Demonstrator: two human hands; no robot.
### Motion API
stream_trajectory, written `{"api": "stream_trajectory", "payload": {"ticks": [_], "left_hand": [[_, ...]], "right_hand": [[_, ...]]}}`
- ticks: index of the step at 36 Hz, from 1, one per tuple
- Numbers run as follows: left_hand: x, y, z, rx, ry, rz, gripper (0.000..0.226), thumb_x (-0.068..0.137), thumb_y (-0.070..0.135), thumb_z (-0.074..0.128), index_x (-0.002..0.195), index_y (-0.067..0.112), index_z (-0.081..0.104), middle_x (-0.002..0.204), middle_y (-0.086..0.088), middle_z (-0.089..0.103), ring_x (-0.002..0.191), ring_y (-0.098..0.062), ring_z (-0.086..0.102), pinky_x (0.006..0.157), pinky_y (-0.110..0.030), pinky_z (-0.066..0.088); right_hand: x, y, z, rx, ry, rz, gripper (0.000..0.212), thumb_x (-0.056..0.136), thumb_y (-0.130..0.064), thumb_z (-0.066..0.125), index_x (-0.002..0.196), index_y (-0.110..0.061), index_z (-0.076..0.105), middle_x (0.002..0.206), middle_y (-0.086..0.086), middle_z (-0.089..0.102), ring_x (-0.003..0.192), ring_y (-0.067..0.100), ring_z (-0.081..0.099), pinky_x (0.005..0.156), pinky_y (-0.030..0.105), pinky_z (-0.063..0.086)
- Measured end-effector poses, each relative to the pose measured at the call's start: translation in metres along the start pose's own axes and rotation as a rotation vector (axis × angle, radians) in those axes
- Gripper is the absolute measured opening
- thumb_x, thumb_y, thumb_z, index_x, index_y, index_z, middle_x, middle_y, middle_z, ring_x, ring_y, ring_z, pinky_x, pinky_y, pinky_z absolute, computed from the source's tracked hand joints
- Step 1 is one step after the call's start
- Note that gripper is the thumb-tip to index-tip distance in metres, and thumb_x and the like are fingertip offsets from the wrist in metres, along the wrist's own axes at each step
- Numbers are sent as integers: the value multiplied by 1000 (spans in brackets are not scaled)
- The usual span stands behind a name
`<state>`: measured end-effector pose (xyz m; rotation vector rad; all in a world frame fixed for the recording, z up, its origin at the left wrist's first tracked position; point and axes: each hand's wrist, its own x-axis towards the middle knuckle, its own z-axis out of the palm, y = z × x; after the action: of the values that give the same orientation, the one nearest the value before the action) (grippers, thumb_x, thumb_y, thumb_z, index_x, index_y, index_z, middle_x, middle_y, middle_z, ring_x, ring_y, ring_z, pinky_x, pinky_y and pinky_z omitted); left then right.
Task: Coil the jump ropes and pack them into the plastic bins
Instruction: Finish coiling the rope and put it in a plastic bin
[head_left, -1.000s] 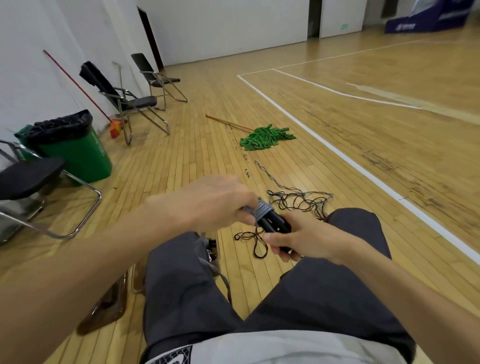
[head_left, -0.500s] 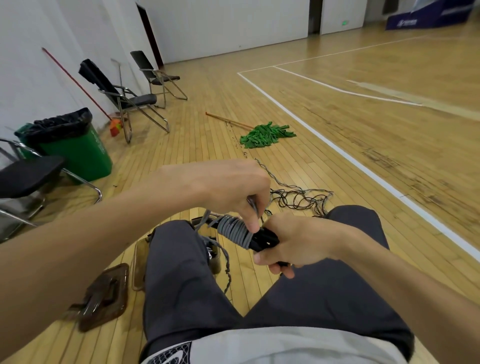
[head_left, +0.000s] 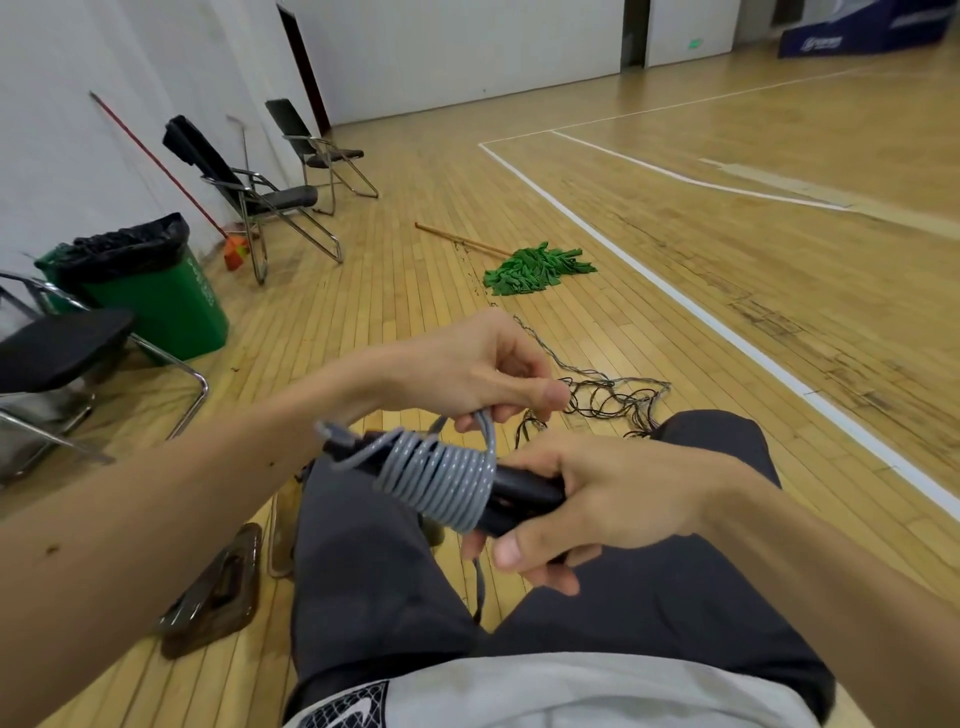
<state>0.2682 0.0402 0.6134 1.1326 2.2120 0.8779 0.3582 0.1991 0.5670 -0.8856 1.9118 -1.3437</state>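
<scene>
Looking down through the head camera, I see the wooden gym floor (head_left: 779, 182) filling most of the view, with a white court line (head_left: 701, 317) running across its right side. Along the floor's left edge, by the wall, stands a green trash can (head_left: 171, 301) lined with a black bag. A black folding chair (head_left: 57, 353) sits just beside it, nearest to me, and two more chairs (head_left: 270, 197) stand farther along the wall. A red-handled broom (head_left: 156, 161) leans on the wall between the trash can and those chairs. Toward the middle of the floor lies a mop (head_left: 535, 267) with a green head. Nearer, just beyond the person's right knee, a tangle of thin dark ropes (head_left: 613, 400) lies on the boards. A brown plastic bin (head_left: 218, 597) lies tilted on the floor beside the left leg; I cannot tell what is in it.

Both hands are above the lap, close together. The right hand (head_left: 597, 499) is clamped round the black handles (head_left: 524, 496), fingers and thumb curled about their near end. The grey jump rope (head_left: 441, 473) is wound in tight turns round those handles, just left of that hand. The left hand (head_left: 467, 369), above the coil, pinches a strand of the rope between thumb and fingers where it rises from the last turn. A short loose end sticks out at the coil's far left, and another strand hangs down between the legs.
</scene>
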Motion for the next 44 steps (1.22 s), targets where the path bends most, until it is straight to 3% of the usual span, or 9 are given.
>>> {"api": "stream_trajectory", "payload": {"ticks": [5, 8, 11, 14, 16, 20, 30, 38, 44], "left_hand": [[5, -10, 8, -128, 98, 33, 35, 86, 48, 65, 75, 15, 68, 54, 6, 61, 45, -9, 53, 43, -19, 41], [2, -22, 12, -191, 202, -19, 30, 97, 31, 60, 70, 30, 72, 61, 8, 67, 53, -7, 61, 51, -23, 47], [-6, -30, 15, -214, 225, -159, 33, 104, 25, 53, 77, 32, 71, 63, 6, 60, 54, -14, 49, 52, -30, 39], [-13, -32, 19, -234, 250, -268, 27, 105, 11, 45, 83, 10, 60, 52, 6, 50, 46, -9, 39, 43, -20, 32], [-14, -33, 23, -268, 277, -297, 25, 105, 8, 40, 92, 3, 60, 48, 6, 49, 42, -7, 39, 40, -19, 30], [-12, -33, 28, -376, 319, -354, 28, 106, 9, 38, 93, 9, 63, 50, 3, 51, 42, -8, 41, 39, -18, 31], [-17, -39, 37, -519, 227, -357, 38, 106, 37, 39, 117, 11, 65, 65, -2, 61, 53, -11, 53, 49, -20, 44], [-20, -42, 44, -312, 163, -356, 33, 105, 34, 45, 113, 10, 67, 69, -2, 61, 66, -14, 61, 73, -26, 50], [-19, -41, 49, 135, 200, -317, 26, 105, 35, 47, 91, 20, 63, 59, 8, 45, 49, -4, 43, 56, -23, 44]], "right_hand": [[-1, -1, -5, 166, 71, -96, 6, 99, -12, 60, 105, -12, 62, 87, 8, 72, 74, 21, 69, 60, 28, 50], [0, 3, -7, 268, 146, -71, 13, 96, -20, 62, 106, -13, 60, 103, 14, 74, 87, 28, 72, 69, 31, 59], [1, 8, -10, 340, 244, -51, 17, 92, -24, 63, 107, -16, 64, 94, 13, 73, 78, 25, 71, 63, 28, 58], [3, 10, -14, 373, 360, -58, 13, 94, -24, 63, 93, -26, 76, 79, 9, 66, 61, 17, 60, 52, 21, 47], [6, 12, -14, 349, 442, -34, 9, 96, -22, 63, 97, -16, 71, 74, 6, 63, 56, 14, 56, 49, 20, 43], [12, 20, -14, 214, 573, -8, 9, 96, -16, 66, 98, -8, 62, 70, 3, 63, 56, 13, 56, 51, 23, 44], [15, 41, -32, 228, 805, 36, 16, 97, -17, 67, 107, -5, 62, 71, 3, 65, 58, 14, 58, 52, 24, 45], [16, 62, -43, 166, 973, 77, 13, 96, -16, 68, 107, -9, 65, 71, 1, 70, 60, 12, 63, 55, 24, 49], [11, 79, -53, 174, 1008, 163, 12, 98, -15, 65, 107, -8, 65, 77, 7, 72, 64, 15, 66, 61, 28, 53]]}}
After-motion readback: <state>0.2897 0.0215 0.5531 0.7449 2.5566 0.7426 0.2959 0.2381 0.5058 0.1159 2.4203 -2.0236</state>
